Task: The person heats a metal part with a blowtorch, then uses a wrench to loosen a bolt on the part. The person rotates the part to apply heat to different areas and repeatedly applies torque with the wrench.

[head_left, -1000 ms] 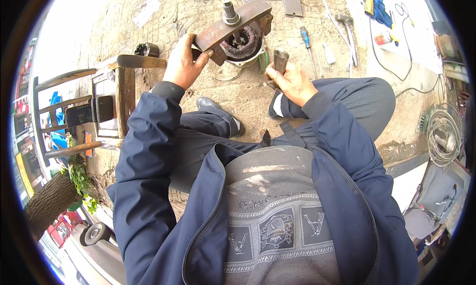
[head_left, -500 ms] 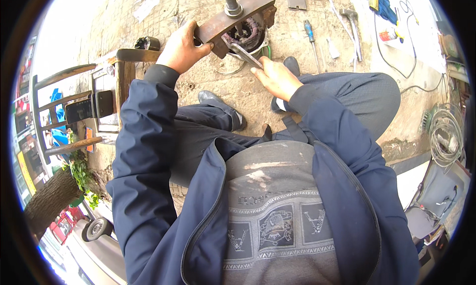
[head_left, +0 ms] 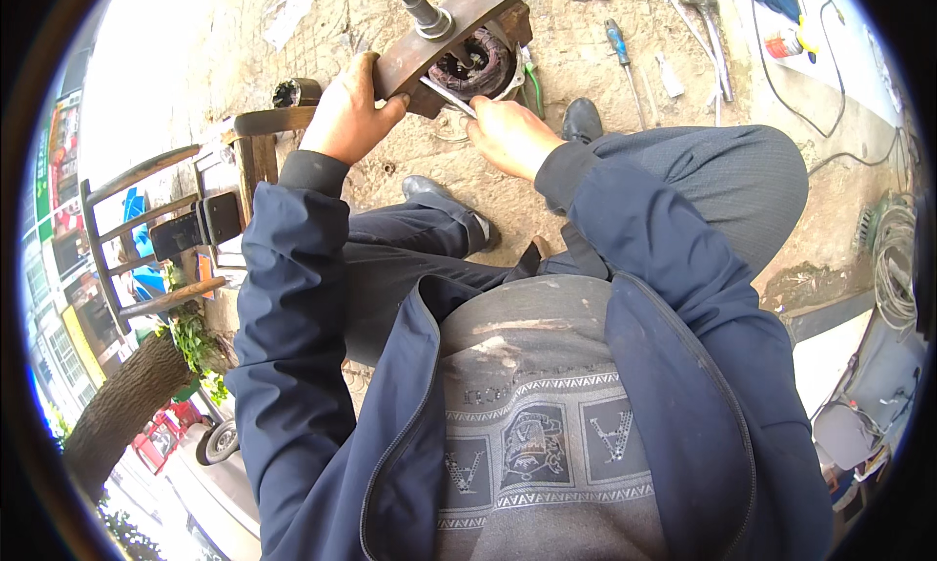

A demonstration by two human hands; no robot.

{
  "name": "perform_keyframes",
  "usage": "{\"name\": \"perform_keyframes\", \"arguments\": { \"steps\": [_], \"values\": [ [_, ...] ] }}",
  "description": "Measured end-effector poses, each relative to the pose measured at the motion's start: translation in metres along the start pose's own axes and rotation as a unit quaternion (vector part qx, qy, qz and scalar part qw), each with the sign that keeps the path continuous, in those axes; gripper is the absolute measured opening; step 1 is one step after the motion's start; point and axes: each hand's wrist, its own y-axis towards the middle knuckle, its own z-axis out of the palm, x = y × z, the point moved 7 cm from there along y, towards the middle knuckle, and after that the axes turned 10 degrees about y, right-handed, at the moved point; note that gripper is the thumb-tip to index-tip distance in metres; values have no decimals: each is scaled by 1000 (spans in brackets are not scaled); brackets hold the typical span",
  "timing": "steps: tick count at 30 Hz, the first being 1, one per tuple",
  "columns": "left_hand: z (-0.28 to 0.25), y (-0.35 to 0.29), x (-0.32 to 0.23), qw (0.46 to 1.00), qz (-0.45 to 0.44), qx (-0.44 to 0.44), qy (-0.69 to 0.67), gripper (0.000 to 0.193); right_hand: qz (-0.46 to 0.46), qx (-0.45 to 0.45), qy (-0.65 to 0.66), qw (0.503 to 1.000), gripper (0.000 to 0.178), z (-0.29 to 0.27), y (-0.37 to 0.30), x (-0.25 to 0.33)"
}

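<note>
My left hand (head_left: 353,112) grips the near-left end of a heavy rusty steel puller bar (head_left: 480,16), thumb on one side and fingers wrapped behind. A thick bolt with a nut and washer (head_left: 427,16) passes through the bar and tilts to the left. Under the bar sits a round motor housing with a ring of dark windings (head_left: 468,73). My right hand (head_left: 515,136) closes around a slim metal bar (head_left: 448,95). Its far end lies against the puller bar's lower edge, beside the windings; whether it is wedged in, I cannot tell.
Right of the motor lie a blue-handled screwdriver (head_left: 617,43), a hammer (head_left: 711,34) and a black cable (head_left: 795,146). A wooden chair (head_left: 156,305) stands left, near a dark cylindrical part (head_left: 296,93). Coiled wire (head_left: 893,268) is at far right.
My right hand and the slim bar have shifted left along the puller bar, toward my left hand. The puller bar and its bolt now lean further left. The whole view has shifted slightly.
</note>
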Motion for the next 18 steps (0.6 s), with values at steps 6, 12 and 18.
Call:
{"name": "perform_keyframes", "arguments": {
  "steps": [6, 12, 18],
  "values": [
    [19, 4, 0, 998, -29, 31, 47, 67, 4, -1, 18, 1000, 31, 6, -3, -5],
    [29, -5, 6, 1000, 7, 24, -12, 69, 26, 7, 24, 999, 31, -15, -10, -12],
    [30, -8, 5, 1000, 5, 29, -8, 72, 220, 92, 245, 940, 41, -19, -44, -30]
  ]
}}
